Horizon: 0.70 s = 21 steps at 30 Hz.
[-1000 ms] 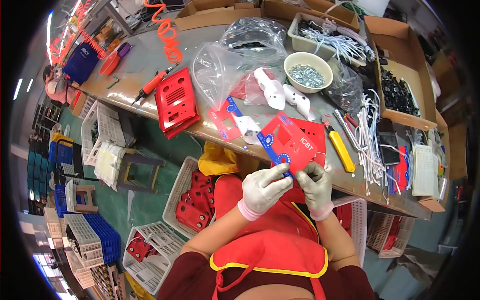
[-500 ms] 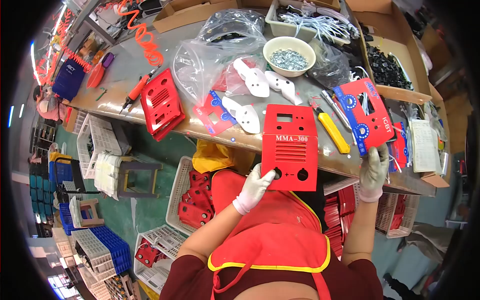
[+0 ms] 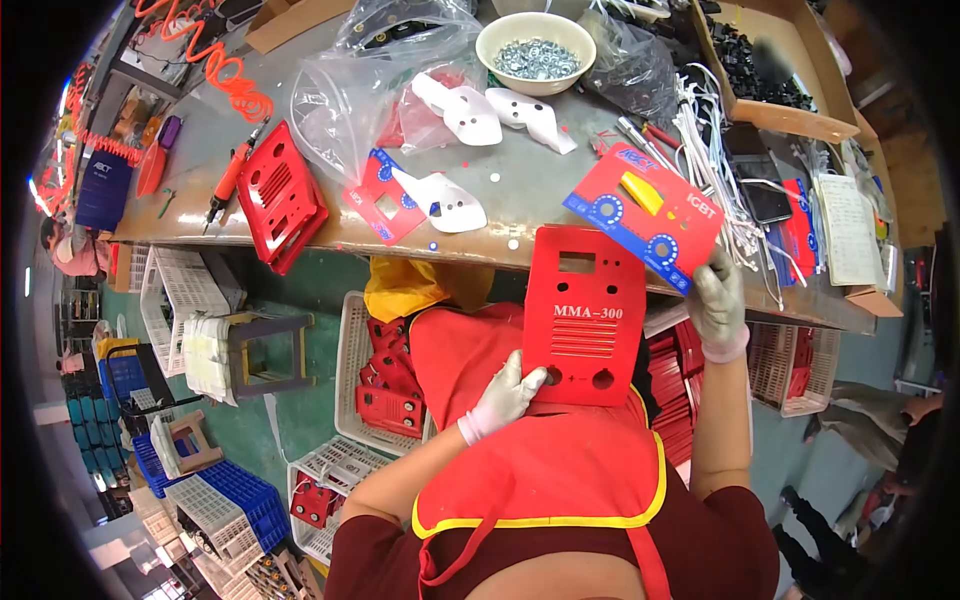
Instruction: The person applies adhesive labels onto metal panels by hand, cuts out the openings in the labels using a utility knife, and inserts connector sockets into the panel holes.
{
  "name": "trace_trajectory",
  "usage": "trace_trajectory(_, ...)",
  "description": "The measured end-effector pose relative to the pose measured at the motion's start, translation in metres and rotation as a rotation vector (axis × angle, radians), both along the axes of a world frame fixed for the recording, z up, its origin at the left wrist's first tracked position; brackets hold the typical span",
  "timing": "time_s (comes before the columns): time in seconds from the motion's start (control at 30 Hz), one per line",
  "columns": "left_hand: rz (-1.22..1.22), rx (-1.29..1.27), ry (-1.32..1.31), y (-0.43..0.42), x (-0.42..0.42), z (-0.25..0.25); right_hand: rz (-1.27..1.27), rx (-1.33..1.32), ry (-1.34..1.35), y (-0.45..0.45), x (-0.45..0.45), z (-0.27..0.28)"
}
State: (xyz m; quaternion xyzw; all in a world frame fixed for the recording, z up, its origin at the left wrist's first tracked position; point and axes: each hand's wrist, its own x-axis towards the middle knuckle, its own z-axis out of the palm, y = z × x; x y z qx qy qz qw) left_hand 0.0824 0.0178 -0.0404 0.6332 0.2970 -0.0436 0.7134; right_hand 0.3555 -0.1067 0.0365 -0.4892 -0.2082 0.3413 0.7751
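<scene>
My left hand [image 3: 503, 396], in a white glove, grips the lower left corner of a red metal panel [image 3: 583, 325] marked MMA-300. The panel has a window, slots and round holes. My gloved right hand [image 3: 717, 305] pinches the lower right corner of a red and blue label sheet [image 3: 645, 213] marked IGBT. The sheet is tilted just above and right of the panel, and a yellow handle shows through its cut-out. Another label sheet [image 3: 384, 207] lies on the table, partly under a white curled backing piece [image 3: 455, 203].
Stacked red panels [image 3: 281, 195] and a red screwdriver [image 3: 229, 180] lie left on the table [image 3: 490, 245]. A bowl of nuts [image 3: 537, 52] stands behind. White cable ties [image 3: 705, 150], a notebook [image 3: 851, 228] and a carton of black parts [image 3: 735, 108] are right. A crate [image 3: 352, 340] holds red panels below.
The label sheet in my right hand has moved left and turned, closer to the red panel. It now covers much of the yellow-handled tool. My view has shifted too.
</scene>
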Motion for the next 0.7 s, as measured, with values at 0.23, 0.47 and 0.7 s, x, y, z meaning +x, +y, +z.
trace_trajectory(0.23, -0.091, 0.427, 0.019, 0.012, -0.001, -0.003, 0.058, -0.114, -0.191, 0.022, -0.015, 0.014)
trace_trajectory(0.47, 0.13, 0.128, 0.085, 0.038, -0.006, -0.042, 0.194, -0.233, -0.281, 0.003, -0.009, -0.017)
trace_trajectory(0.7, 0.054, 0.249, 0.005, 0.045, 0.02, -0.057, 0.223, 0.097, -0.044, 0.01, -0.013, -0.001)
